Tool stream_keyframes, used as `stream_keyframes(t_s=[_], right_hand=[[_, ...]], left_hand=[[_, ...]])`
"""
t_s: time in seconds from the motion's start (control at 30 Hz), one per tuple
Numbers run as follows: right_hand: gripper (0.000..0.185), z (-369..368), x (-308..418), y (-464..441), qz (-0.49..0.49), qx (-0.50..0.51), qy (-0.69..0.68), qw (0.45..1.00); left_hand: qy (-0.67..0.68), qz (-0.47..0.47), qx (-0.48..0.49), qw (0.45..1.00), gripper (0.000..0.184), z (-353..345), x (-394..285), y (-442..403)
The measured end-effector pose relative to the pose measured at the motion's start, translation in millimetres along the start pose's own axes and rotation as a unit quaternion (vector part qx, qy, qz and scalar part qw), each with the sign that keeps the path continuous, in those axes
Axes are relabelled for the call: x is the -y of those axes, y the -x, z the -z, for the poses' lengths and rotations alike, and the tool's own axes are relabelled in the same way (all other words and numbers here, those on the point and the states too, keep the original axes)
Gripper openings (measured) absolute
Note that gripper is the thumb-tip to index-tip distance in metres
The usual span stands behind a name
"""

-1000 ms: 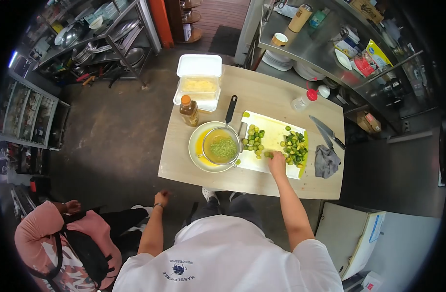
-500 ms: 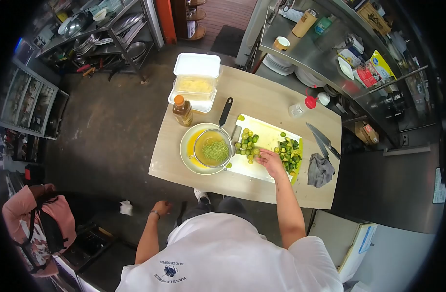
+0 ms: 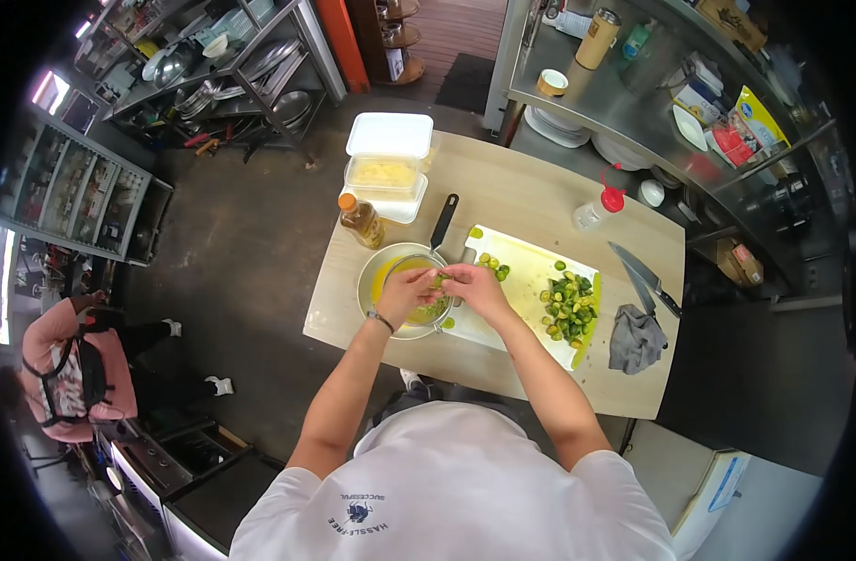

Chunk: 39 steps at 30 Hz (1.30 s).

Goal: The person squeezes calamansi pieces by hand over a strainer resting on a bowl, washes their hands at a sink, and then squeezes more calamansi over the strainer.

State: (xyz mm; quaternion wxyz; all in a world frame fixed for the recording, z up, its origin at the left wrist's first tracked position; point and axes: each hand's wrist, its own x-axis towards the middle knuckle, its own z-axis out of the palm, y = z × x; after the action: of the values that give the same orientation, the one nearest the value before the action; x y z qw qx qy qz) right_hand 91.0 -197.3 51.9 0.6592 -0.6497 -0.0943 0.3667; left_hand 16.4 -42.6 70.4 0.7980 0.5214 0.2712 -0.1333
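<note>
Both hands meet over a strainer [image 3: 444, 323] that rests on a pale bowl [image 3: 364, 283] of yellow liquid. My left hand [image 3: 407, 293] has its fingers closed on a small green citrus piece [image 3: 439, 280]. From the right, my right hand [image 3: 475, 287] pinches at the same piece, its fingertips touching the left ones. Green pulp in the strainer is mostly hidden under the hands. Beside the bowl, a white cutting board [image 3: 526, 266] bears a few citrus pieces [image 3: 496, 266] near its left end and a heap of cut green citrus [image 3: 570, 307] at its right.
An orange-capped bottle [image 3: 361, 221] and a container of yellow food [image 3: 383, 174] stand behind the bowl. A red-capped bottle [image 3: 597, 210], knives [image 3: 644, 278] and a grey cloth [image 3: 636, 339] lie rightward. A person in pink [image 3: 78, 369] is at far left.
My left hand has risen from beside the body to the strainer. My right hand has moved left from the board to meet it. The person in pink has moved farther away.
</note>
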Motion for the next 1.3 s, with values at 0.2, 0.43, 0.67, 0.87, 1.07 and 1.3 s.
stream_keyframes(t_s=[0.2, 0.43, 0.67, 0.87, 1.07, 1.3], right_hand=[[0.025, -26.9, -0.9, -16.2, 0.105, -0.021, 0.253, 0.962], [0.014, -40.7, -27.6, -13.7, 0.259, -0.059, 0.387, 0.883], [0.011, -40.0, -33.9, -13.4, 0.210, -0.022, 0.484, 0.849], [0.017, -51.0, -54.1, -25.4, 0.169, -0.007, 0.527, 0.833], [0.017, -57.3, -46.9, -18.9, 0.185, -0.021, 0.550, 0.814], [0.019, -55.5, -47.6, -23.8, 0.173, -0.037, 0.541, 0.822]], left_hand=[[-0.134, -0.109, -0.006, 0.985, 0.027, 24.3, 0.0, -1.7], [-0.432, -0.150, -0.038, 0.888, 0.027, 20.9, -0.6, 10.2], [-0.615, -0.307, -0.019, 0.726, 0.023, 21.9, 12.0, -4.5], [-0.698, -0.327, -0.021, 0.637, 0.008, 48.0, 41.2, -21.3], [-0.696, -0.317, -0.060, 0.642, 0.009, 44.9, 45.7, -14.4], [-0.666, -0.326, -0.067, 0.668, 0.011, 43.0, 39.5, -10.8]])
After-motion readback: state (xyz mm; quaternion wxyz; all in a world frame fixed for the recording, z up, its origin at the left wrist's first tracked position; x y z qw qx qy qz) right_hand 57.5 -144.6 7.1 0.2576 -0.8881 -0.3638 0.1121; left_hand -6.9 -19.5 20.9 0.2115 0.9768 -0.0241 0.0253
